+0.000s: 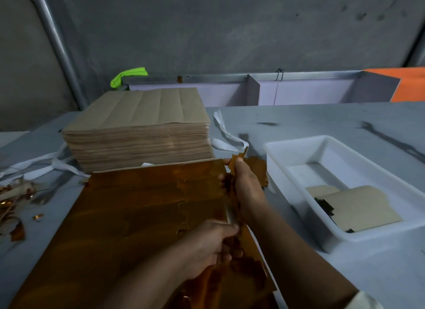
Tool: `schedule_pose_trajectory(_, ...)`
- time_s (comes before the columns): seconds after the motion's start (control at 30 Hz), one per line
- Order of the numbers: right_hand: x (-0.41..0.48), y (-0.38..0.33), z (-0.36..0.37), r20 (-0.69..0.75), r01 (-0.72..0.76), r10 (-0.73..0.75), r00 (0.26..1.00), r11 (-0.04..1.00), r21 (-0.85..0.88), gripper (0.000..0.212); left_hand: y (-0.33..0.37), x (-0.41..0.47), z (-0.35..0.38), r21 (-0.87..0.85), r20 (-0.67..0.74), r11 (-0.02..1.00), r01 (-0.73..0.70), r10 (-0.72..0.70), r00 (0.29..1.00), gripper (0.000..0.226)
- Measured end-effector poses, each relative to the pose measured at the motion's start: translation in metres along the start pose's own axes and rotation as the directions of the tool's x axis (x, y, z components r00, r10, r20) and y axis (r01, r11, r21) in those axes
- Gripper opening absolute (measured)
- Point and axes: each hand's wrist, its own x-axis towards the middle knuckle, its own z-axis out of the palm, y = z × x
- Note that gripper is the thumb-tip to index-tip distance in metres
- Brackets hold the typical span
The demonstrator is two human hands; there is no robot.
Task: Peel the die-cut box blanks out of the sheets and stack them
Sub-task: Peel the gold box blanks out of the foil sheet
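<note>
Worktable (322, 120) bearing foil-faced sheets (138, 216) nearest the person. A tall brown stack (138, 129) lies behind, against their far edge. White tray (296, 152) at right holds a few freed blanks (361, 207). Right hand (246, 186) and left hand (207, 246) both pinch the top sheet's right edge strip (231, 214). Step, as judged: tearing this margin free. The next move calls for a steady pull along the cut line.

A packaging workshop: a tall stack of brown card sheets (140, 127) at centre left, foil offcuts (13, 202) at the left edge, bare concrete wall (230, 28) across the top
</note>
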Motion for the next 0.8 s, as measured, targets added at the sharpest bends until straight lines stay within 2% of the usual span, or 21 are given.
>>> schedule_pose_trajectory(0.17,-0.003,0.001,0.001,-0.055,0.046,-0.048,0.997,0.998,-0.046,0.037,-0.003,-0.001,0.002,-0.02,0.031,0.996,-0.087,0.088,0.996,0.021)
schedule_pose_trajectory(0.33,-0.006,0.003,0.007,-0.072,0.096,-0.104,0.992,0.989,-0.109,0.037,0.001,-0.003,-0.002,0.035,0.021,0.994,-0.102,0.102,0.995,0.021)
schedule_pose_trajectory(0.5,-0.008,0.002,0.016,-0.039,0.169,-0.188,0.981,0.944,-0.284,0.044,0.004,-0.002,-0.011,0.079,0.048,0.991,-0.11,0.106,0.993,0.021)
schedule_pose_trajectory(0.6,-0.008,0.001,0.019,0.012,0.16,-0.165,0.986,0.932,-0.327,0.041,0.003,0.0,-0.017,0.061,0.049,0.989,-0.132,0.129,0.991,0.023)
schedule_pose_trajectory(0.7,-0.006,0.001,0.016,-0.024,0.136,-0.156,0.988,0.918,-0.372,0.038,0.005,-0.002,-0.027,0.012,-0.018,0.986,-0.169,0.169,0.985,0.017)
schedule_pose_trajectory(0.8,-0.008,-0.002,0.011,-0.106,0.02,-0.079,0.991,0.883,-0.47,0.054,0.009,-0.007,-0.042,-0.041,-0.107,0.98,-0.197,0.192,0.976,0.011)
